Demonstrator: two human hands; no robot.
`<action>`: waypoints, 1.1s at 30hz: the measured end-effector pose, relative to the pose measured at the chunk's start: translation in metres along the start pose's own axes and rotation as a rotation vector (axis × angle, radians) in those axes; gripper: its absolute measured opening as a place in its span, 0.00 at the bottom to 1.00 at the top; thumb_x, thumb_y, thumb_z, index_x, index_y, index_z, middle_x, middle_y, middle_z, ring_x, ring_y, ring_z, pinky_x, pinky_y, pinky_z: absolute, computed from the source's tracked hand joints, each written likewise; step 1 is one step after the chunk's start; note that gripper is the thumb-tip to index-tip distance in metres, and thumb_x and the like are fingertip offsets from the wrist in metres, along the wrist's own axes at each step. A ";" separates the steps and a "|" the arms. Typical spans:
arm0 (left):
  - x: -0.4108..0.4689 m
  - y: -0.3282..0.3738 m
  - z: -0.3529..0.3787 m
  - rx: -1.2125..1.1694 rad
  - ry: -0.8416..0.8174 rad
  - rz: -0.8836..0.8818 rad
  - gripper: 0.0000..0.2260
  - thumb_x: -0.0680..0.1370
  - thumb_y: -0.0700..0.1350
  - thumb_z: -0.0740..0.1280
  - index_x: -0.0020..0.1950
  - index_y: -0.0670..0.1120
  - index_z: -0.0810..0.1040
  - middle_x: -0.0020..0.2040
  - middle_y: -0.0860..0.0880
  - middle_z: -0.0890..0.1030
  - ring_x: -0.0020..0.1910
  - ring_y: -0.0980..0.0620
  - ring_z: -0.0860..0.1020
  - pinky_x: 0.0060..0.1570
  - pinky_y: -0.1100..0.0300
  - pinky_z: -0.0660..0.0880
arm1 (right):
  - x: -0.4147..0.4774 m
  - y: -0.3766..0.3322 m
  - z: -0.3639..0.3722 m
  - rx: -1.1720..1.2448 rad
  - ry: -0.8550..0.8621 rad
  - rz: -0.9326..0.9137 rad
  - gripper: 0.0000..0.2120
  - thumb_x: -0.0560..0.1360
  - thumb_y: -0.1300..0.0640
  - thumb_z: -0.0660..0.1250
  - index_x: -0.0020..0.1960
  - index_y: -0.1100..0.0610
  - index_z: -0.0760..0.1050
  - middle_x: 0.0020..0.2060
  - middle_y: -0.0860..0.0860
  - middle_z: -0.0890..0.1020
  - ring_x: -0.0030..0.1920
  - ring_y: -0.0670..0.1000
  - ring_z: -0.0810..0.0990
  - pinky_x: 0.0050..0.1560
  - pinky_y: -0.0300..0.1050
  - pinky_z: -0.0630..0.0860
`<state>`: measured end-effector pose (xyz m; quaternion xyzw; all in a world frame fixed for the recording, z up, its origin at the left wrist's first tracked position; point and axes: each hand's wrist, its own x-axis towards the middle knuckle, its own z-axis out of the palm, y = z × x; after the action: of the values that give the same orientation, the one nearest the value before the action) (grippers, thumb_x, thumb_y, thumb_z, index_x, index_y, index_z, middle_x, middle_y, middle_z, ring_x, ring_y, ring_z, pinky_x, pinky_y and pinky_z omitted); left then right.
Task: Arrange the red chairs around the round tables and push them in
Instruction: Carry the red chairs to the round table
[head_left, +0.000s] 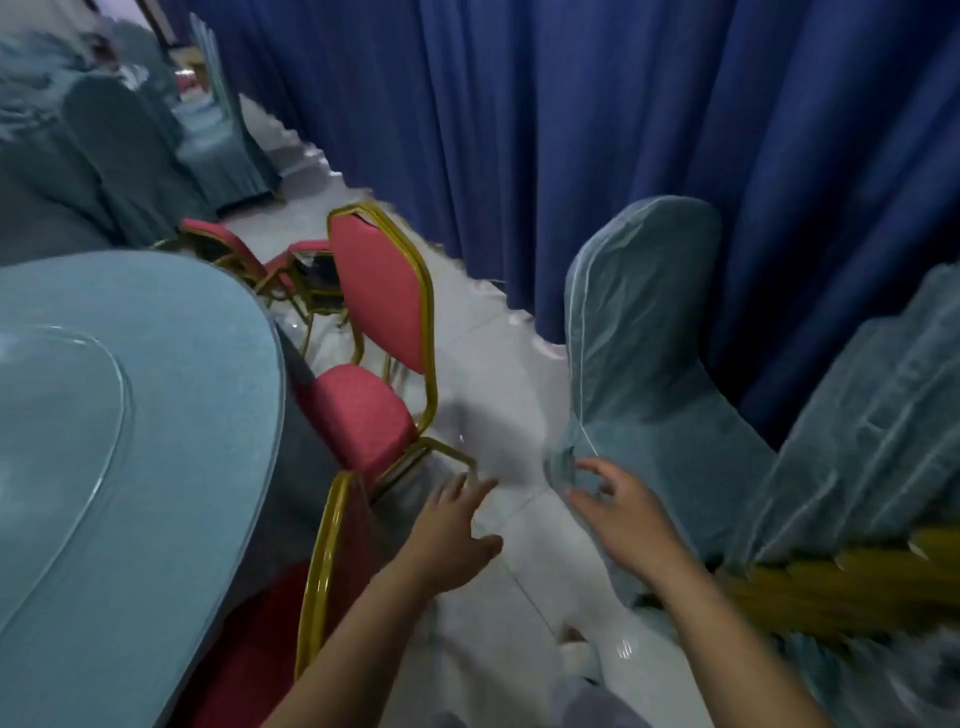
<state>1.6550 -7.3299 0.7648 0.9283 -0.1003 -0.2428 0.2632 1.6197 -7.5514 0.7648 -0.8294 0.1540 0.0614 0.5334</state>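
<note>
1. Left hand: released, fingers straight and spread, grasping nothing; fingertips just short of a gold rear leg.
2. Right hand: released, fingers loosely curved, at the cloth edge of the covered chair; contact cannot be told.
3. Near red chair: just left of the left forearm, gold-framed back toward the hand, seat by the cloth edge.
4. Second red chair: upright, ahead of the left hand, seat against the cloth.
5. Further red chairs: well beyond, blurred.
6. Round surface: far left of both hands, blue cloth, glass turntable.
7. Blue curtain: beyond both hands.
</note>
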 end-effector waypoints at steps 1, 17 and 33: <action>0.021 0.007 -0.017 0.047 0.017 -0.017 0.34 0.76 0.54 0.69 0.78 0.59 0.57 0.81 0.47 0.52 0.79 0.44 0.50 0.76 0.49 0.53 | 0.031 -0.009 -0.004 -0.032 -0.021 -0.013 0.17 0.74 0.46 0.69 0.62 0.41 0.74 0.59 0.43 0.75 0.59 0.44 0.74 0.55 0.41 0.70; 0.326 -0.055 -0.211 -0.155 0.318 -0.301 0.36 0.76 0.52 0.70 0.80 0.56 0.55 0.80 0.45 0.57 0.79 0.45 0.52 0.76 0.46 0.52 | 0.410 -0.122 0.051 -0.467 -0.381 -0.149 0.26 0.77 0.43 0.66 0.73 0.43 0.65 0.73 0.45 0.66 0.70 0.51 0.67 0.69 0.50 0.68; 0.564 -0.095 -0.392 0.013 0.431 -0.460 0.35 0.76 0.60 0.64 0.77 0.68 0.47 0.81 0.49 0.43 0.79 0.43 0.38 0.75 0.43 0.39 | 0.745 -0.261 0.136 -0.727 -0.598 -0.266 0.28 0.76 0.41 0.64 0.74 0.40 0.61 0.76 0.47 0.61 0.74 0.53 0.61 0.71 0.53 0.62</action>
<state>2.3439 -7.2549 0.7806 0.9584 0.1690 -0.0928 0.2105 2.4156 -7.4695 0.7351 -0.9206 -0.1447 0.2777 0.2334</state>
